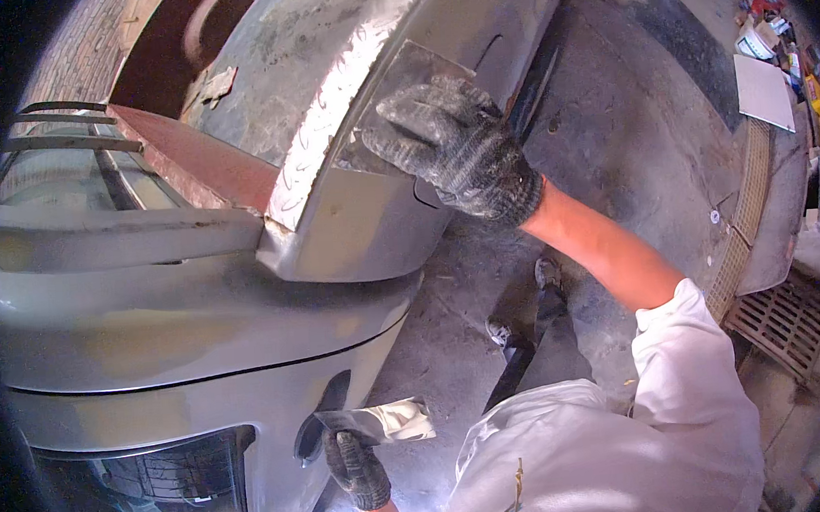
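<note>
My right hand (455, 148), in a grey work glove, is closed on a thin, flat putty spreader (418, 65) laid against the car's grey side panel (360, 217). The glove hides much of the spreader's middle. Lower down, my left hand (357, 469), gloved too, grips a flat plate (350, 421) near the car's lower corner. Creamy putty (404, 420) is spread over the plate's far end. Patches of tan filler show on the grey body, and pale paper-like covering (324, 119) runs along the panel's upper edge.
A dark-framed car lamp (160, 492) sits at lower left, with a reddish-brown frame (199, 161) behind. At right lie a metal floor grate (781, 325), a white board (764, 92) and assorted containers. My feet (523, 305) stand on the grey concrete floor (602, 147).
</note>
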Available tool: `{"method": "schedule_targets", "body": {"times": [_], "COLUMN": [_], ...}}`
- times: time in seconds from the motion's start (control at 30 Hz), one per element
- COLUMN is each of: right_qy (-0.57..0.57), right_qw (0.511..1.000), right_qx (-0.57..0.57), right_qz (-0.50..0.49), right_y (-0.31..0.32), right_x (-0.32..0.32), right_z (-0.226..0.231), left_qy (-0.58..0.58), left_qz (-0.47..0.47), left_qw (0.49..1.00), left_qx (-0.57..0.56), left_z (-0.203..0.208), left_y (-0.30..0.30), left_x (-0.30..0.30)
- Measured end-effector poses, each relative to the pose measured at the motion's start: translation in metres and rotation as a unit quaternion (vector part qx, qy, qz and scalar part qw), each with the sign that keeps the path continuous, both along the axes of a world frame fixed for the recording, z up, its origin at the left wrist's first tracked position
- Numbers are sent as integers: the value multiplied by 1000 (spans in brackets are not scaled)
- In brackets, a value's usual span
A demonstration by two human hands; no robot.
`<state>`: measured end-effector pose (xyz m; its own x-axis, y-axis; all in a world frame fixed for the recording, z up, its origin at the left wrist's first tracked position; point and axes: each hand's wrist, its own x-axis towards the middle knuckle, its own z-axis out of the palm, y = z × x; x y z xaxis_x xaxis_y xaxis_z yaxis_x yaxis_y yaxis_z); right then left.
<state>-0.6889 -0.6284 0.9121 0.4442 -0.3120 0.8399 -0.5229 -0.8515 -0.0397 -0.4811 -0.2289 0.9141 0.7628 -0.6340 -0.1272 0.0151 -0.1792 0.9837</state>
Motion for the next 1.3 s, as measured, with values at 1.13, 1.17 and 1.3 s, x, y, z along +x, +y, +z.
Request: {"method": "schedule_targets", "body": {"times": [1.13,1.17,1.3], "right_qy": [106,71,-1], "right_qw": [975,982,989], "right_qx": [192,172,118], "right_qz": [33,11,-92], "right_y": [40,40,23], "right_x": [-1,-4,-6], "right_z": [-16,-11,17], "left_qy": [-5,-8,8], "left_qz": [50,10,-22], "left_qw": [999,1000,1000], "left_qx": [19,2,-9], "left_z": [0,-1,2], "left_y": [-14,-15,-15], "left_x": [-9,-8,-5]}}
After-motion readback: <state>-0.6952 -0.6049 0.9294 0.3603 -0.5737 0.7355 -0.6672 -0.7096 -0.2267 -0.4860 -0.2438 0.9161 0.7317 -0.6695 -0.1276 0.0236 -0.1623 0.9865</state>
